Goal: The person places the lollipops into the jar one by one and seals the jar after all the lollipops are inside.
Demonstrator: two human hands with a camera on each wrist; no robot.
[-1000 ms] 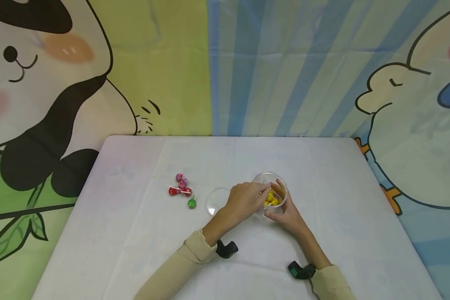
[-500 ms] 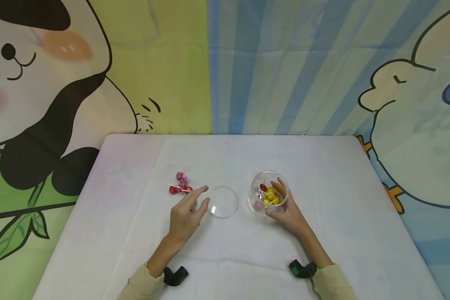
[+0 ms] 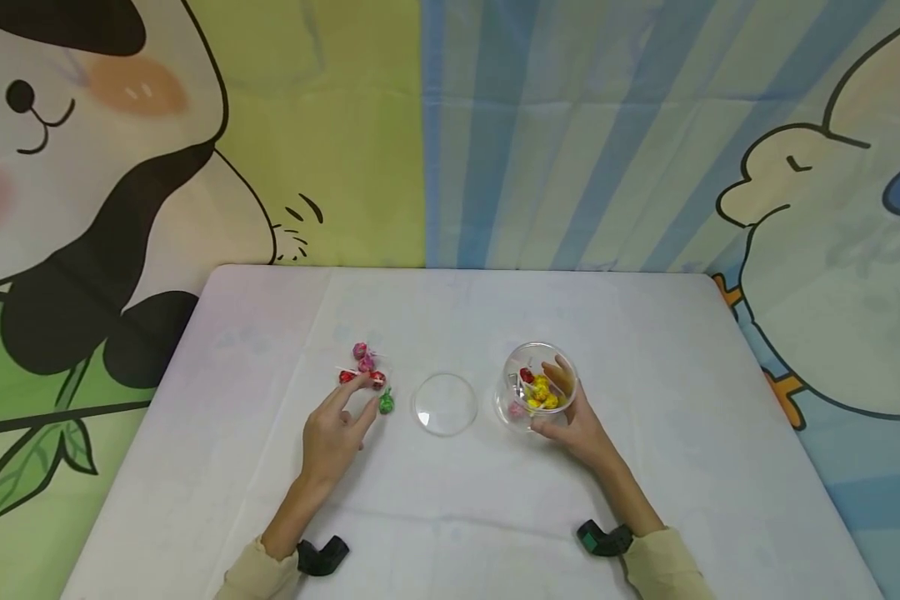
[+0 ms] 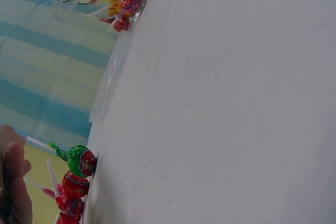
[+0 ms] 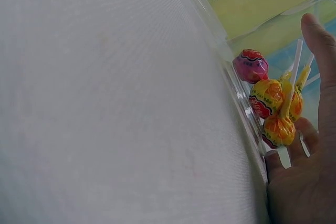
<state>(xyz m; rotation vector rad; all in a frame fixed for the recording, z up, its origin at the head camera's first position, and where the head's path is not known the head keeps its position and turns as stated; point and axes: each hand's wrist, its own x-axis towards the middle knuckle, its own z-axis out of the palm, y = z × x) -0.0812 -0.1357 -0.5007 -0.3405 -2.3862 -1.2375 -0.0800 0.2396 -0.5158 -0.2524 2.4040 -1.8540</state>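
My left hand (image 3: pixel 332 440) hovers over the table with thumb and forefinger apart and nothing between them. Just beyond its fingertips lie a green lollipop (image 3: pixel 386 403), red lollipops (image 3: pixel 377 380) and pink lollipops (image 3: pixel 365 364); the hand partly covers the red ones. In the left wrist view the green lollipop (image 4: pixel 81 161) is a little apart from the fingers. My right hand (image 3: pixel 583 429) grips the side of a clear plastic jar (image 3: pixel 512 375), thumb and fingers curved round it. Yellow lollipops (image 5: pixel 278 130), a pink one (image 5: pixel 251 66) and a red one (image 3: pixel 526 375) lie inside.
A round clear lid (image 3: pixel 446 405) lies flat between the loose lollipops and the jar. The white-covered table (image 3: pixel 645 333) ends at a printed cloth backdrop (image 3: pixel 360 167). Black wrist cameras (image 3: pixel 322 556) are strapped to both wrists.
My left hand has drawn out of the jar and travelled left to the loose lollipops. A red lollipop now shows in the jar. My right hand keeps its hold on the jar.
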